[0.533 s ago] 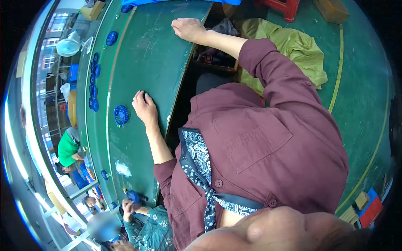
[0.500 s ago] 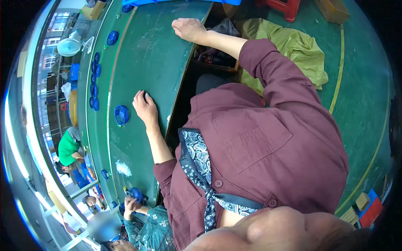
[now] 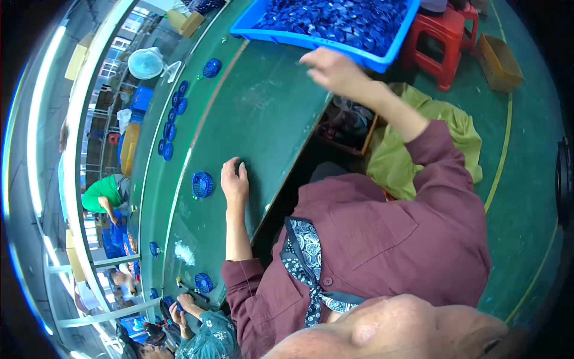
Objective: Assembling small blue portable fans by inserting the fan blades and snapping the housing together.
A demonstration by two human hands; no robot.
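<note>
My left hand [image 3: 234,182] lies on the green work table [image 3: 263,119], its thumb apart from the fingers and nothing visible in it. Just left of it sits a round blue slatted plastic part [image 3: 203,185], not touched by the hand. Farther off, my right hand [image 3: 336,70] is over the table's far end, close to the near wall of a blue tray [image 3: 311,43]. Its fingers are stretched out, slightly blurred, and no object shows in them. Many small dark-blue plastic pieces [image 3: 341,21] fill the tray.
More round blue parts [image 3: 169,131] stand in a row along the left strip. A co-worker's hands [image 3: 182,308] work at the lower left, near another blue part [image 3: 204,283]. White scraps [image 3: 184,253] lie on the table. Red stools [image 3: 439,45] and a yellow-green sack [image 3: 430,140] are at right.
The view has shifted, bringing the blue tray and its pieces into sight. My right hand has moved toward the tray and its fingers have straightened. My left hand stays beside the blue part.
</note>
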